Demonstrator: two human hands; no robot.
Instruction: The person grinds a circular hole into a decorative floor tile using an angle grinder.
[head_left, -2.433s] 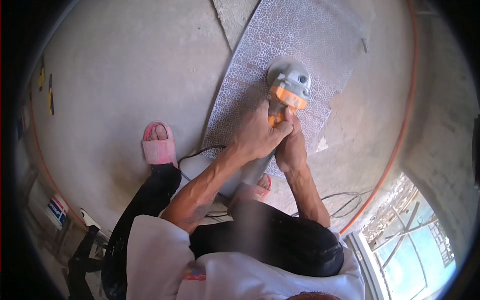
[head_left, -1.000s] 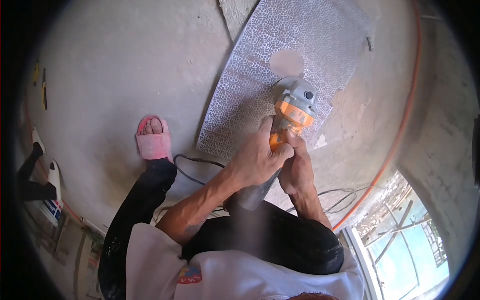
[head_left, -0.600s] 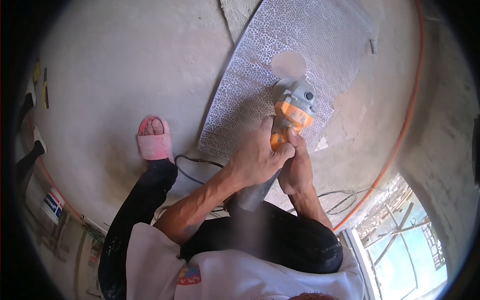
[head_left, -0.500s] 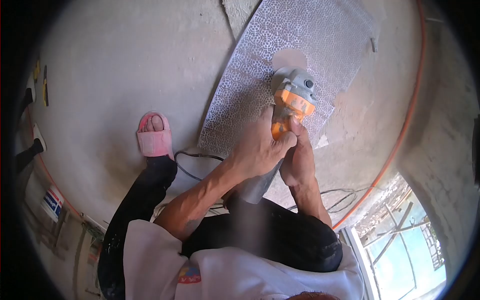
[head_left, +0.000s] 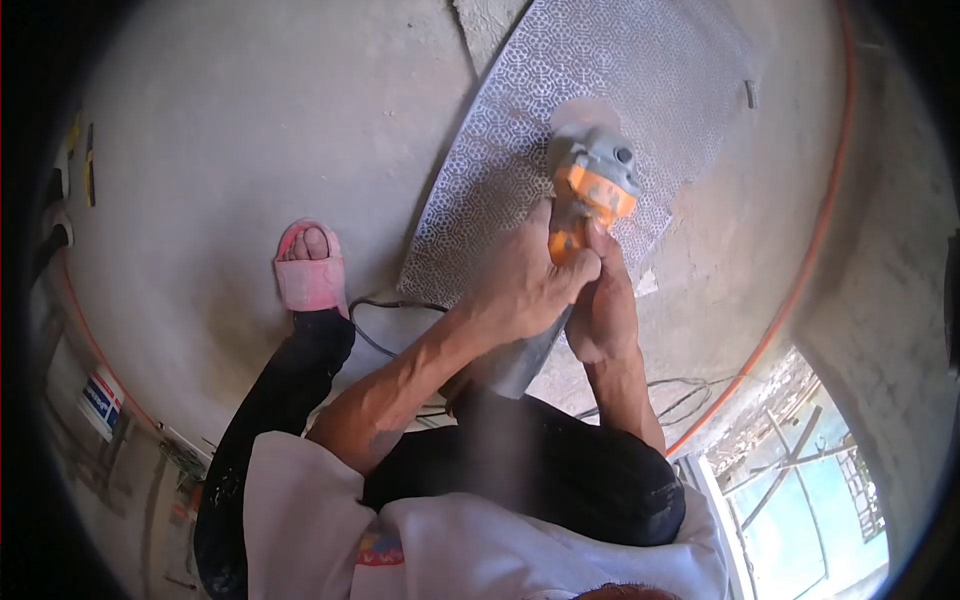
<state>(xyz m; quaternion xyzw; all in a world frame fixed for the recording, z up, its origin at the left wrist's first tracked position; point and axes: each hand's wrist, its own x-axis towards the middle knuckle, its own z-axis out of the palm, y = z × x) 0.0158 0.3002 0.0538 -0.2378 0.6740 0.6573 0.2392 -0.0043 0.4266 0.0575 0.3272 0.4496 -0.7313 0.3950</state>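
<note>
An orange and grey angle grinder [head_left: 597,192] is held between both my hands, its head pointing away from me. My left hand [head_left: 525,272] wraps around its body from the left, thumb across the orange part. From the other side my right hand [head_left: 606,300] closes on it, with the thumb near the orange housing. The blurred round disc [head_left: 586,112] at the grinder's head overlaps a patterned grey sheet [head_left: 500,150] on the floor. Behind my hands, the dark rear end of the grinder's body points back toward my lap, where a hazy streak of dust shows.
A black cord [head_left: 375,303] loops between my pink slipper [head_left: 308,283] and my forearm. An orange hose [head_left: 815,250] curves along the right. Another person's foot [head_left: 62,235] is at the far left, near a yellow-and-black tool [head_left: 90,165]. A white bucket [head_left: 102,402] stands lower left.
The grinder and both hands have shifted slightly forward and to the right over the sheet. At the far left, the other person's feet have moved.
</note>
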